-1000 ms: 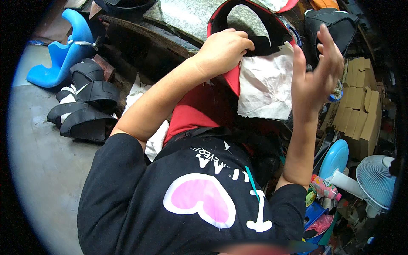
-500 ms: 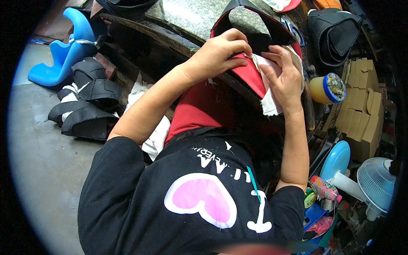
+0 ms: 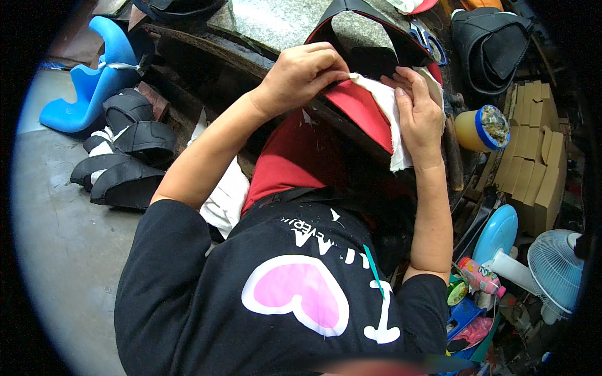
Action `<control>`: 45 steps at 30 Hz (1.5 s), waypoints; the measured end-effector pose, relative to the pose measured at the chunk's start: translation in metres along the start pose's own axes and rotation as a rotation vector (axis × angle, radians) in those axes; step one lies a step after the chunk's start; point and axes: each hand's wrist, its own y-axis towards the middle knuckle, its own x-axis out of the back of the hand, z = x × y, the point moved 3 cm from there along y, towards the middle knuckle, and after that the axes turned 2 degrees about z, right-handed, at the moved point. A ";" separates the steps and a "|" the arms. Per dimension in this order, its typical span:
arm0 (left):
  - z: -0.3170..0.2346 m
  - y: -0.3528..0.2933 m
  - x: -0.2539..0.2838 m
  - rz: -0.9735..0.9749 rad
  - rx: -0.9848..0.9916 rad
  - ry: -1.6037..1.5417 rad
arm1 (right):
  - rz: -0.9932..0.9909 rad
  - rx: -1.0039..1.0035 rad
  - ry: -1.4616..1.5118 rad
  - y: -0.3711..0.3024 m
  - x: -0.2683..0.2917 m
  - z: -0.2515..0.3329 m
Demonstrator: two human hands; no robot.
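At the top centre, a black shoe upper with a red lining (image 3: 360, 113) lies at the bench's near edge, its loop opening away from me. White cloth (image 3: 384, 100) lies along the red part, its frayed end hanging down on the right. My left hand (image 3: 306, 74) pinches the cloth's left corner between thumb and fingertips, by the red edge. My right hand (image 3: 419, 119) is closed on the right part of the cloth and the upper, fingers bent over them. The fingertips of my right hand are partly hidden in the folds.
A stone slab (image 3: 263, 28) tops the bench. Blue-handled scissors (image 3: 429, 45), black uppers (image 3: 489, 50) and a blue-rimmed jar (image 3: 483, 128) are at right, near cardboard boxes (image 3: 530, 163) and a fan (image 3: 555, 269). More black uppers (image 3: 135, 135) and a blue foam piece (image 3: 103, 75) lie left.
My left hand has moved left, drawing the cloth's corner out over the red edge. More of the white strip is spread out. My right hand stays nearly in place.
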 end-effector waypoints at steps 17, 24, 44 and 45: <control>-0.017 0.000 -0.003 0.137 -0.114 0.221 | 0.248 0.286 -0.461 -0.018 -0.003 0.013; -0.018 -0.016 0.006 0.160 -0.242 0.321 | 0.331 0.252 -0.507 -0.021 0.000 0.010; -0.046 0.016 -0.005 0.493 -0.191 0.157 | 0.134 -0.013 0.425 -0.008 0.019 -0.015; -0.043 0.021 -0.009 0.567 -0.099 0.134 | -0.006 -0.044 0.496 -0.005 0.023 -0.019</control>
